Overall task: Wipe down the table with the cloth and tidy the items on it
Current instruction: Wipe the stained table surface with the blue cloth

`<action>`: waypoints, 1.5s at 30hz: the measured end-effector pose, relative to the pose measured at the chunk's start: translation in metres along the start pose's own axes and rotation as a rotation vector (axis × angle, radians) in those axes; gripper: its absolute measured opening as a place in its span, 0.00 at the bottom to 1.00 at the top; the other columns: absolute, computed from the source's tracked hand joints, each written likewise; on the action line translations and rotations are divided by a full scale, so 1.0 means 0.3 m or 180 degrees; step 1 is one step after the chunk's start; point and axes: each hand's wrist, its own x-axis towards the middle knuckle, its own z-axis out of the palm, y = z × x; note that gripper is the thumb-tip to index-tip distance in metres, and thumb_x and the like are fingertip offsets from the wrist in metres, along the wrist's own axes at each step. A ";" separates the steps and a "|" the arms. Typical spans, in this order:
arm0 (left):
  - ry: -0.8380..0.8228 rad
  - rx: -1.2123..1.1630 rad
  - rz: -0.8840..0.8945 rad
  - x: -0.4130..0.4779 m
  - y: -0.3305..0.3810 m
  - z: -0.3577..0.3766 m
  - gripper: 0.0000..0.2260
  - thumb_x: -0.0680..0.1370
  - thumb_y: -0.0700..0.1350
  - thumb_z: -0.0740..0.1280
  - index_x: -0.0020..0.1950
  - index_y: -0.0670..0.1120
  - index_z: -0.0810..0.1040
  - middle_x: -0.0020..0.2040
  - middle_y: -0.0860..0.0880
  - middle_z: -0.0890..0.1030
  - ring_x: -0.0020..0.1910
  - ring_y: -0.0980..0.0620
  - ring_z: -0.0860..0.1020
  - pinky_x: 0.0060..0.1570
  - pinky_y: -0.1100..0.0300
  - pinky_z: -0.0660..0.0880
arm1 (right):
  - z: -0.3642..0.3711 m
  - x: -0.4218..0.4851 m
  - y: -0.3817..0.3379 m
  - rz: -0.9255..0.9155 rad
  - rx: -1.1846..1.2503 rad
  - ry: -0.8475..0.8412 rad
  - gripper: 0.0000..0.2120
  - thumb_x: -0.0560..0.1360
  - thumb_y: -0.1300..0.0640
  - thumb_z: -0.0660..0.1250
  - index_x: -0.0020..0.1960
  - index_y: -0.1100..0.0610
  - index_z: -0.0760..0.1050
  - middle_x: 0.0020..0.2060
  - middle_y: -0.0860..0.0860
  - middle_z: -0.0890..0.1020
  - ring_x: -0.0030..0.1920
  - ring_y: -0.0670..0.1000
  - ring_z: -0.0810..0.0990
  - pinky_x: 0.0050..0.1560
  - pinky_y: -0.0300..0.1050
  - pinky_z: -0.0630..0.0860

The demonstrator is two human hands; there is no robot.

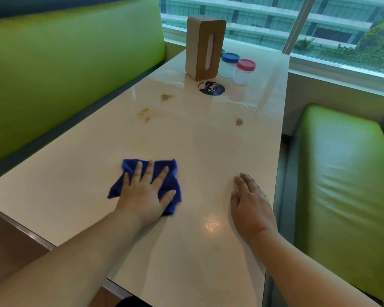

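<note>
A blue cloth [172, 173] lies on the cream table [75, 196] near its front half. My left hand [145, 191] presses flat on the cloth with fingers spread. My right hand [251, 202] rests flat on the bare tabletop close to the right edge, holding nothing. Brownish stains sit further up the table: one stain [167, 97], a second stain [145, 114] and a third stain [239, 122]. At the far end stand a brown tissue box [203, 47], a blue-lidded jar [229, 64] and a red-lidded jar [244, 70].
A round dark sticker [211, 88] is on the table in front of the box. Green padded benches run along the left [64, 74] and the right [341, 185]. A window [319, 23] closes the far end.
</note>
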 end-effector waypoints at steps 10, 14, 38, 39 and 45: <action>0.0067 -0.0071 -0.0530 0.075 -0.038 -0.031 0.30 0.76 0.68 0.46 0.76 0.61 0.43 0.78 0.49 0.41 0.76 0.42 0.40 0.73 0.39 0.42 | -0.011 -0.003 -0.006 -0.0025 0.0008 -0.0036 0.23 0.82 0.51 0.50 0.75 0.53 0.60 0.74 0.48 0.62 0.74 0.49 0.58 0.75 0.45 0.54; -0.0034 -0.0021 0.0376 -0.007 -0.043 -0.011 0.37 0.67 0.75 0.36 0.75 0.64 0.40 0.77 0.54 0.37 0.76 0.49 0.35 0.74 0.45 0.37 | -0.026 0.051 -0.020 -0.0050 -0.0315 -0.0051 0.15 0.80 0.53 0.53 0.62 0.55 0.70 0.60 0.51 0.71 0.61 0.51 0.68 0.63 0.47 0.69; 0.0237 0.0045 -0.1096 0.346 -0.371 -0.107 0.31 0.76 0.67 0.45 0.77 0.57 0.45 0.79 0.48 0.45 0.77 0.42 0.44 0.73 0.41 0.45 | 0.101 0.278 -0.229 -0.0361 0.0011 0.0045 0.20 0.79 0.53 0.56 0.69 0.57 0.66 0.70 0.52 0.67 0.70 0.53 0.64 0.73 0.49 0.57; 0.0222 0.0070 -0.1058 0.350 -0.345 -0.108 0.31 0.76 0.67 0.45 0.77 0.58 0.45 0.79 0.48 0.45 0.76 0.41 0.44 0.73 0.40 0.44 | 0.102 0.279 -0.230 -0.0364 -0.0016 0.0046 0.20 0.79 0.52 0.56 0.69 0.57 0.66 0.70 0.52 0.67 0.70 0.53 0.64 0.73 0.48 0.57; 0.0069 0.0086 0.0202 0.309 -0.318 -0.092 0.35 0.70 0.71 0.39 0.76 0.62 0.43 0.78 0.52 0.42 0.77 0.48 0.42 0.75 0.46 0.43 | 0.101 0.273 -0.230 -0.0380 0.0025 0.0032 0.19 0.80 0.52 0.55 0.69 0.56 0.66 0.70 0.51 0.66 0.71 0.52 0.62 0.73 0.46 0.54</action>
